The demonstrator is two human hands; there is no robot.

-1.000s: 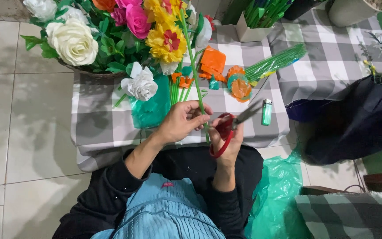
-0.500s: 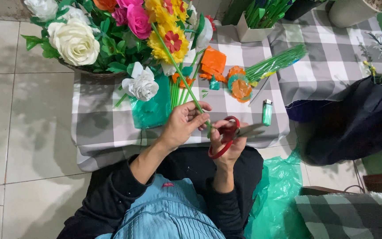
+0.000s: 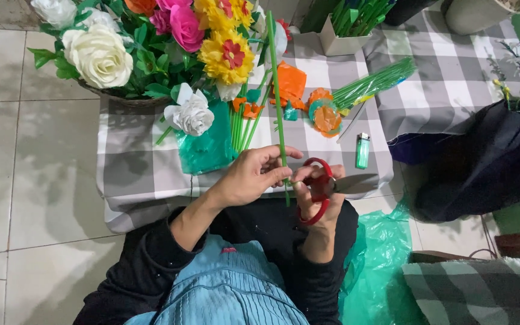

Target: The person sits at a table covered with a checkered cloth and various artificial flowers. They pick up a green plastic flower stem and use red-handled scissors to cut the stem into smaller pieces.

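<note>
Left hand (image 3: 249,178) pinches long green stem (image 3: 277,96) near its lower end, stem upright over table's near edge. Right hand (image 3: 317,192) closed through red scissors (image 3: 315,195) handles, blades pointing right, just beside stem. Green plastic bag (image 3: 375,253) on floor at right, near knee. Bare tile floor (image 3: 25,180) open at left. Checkered tablecloth (image 3: 133,174) overhangs near edge. On cloth: green lighter (image 3: 362,150), bundle of green sticks (image 3: 374,81), orange paper pieces (image 3: 323,114). Farther: basket of paper flowers (image 3: 151,42); white box (image 3: 344,42) holding green stems.
</note>
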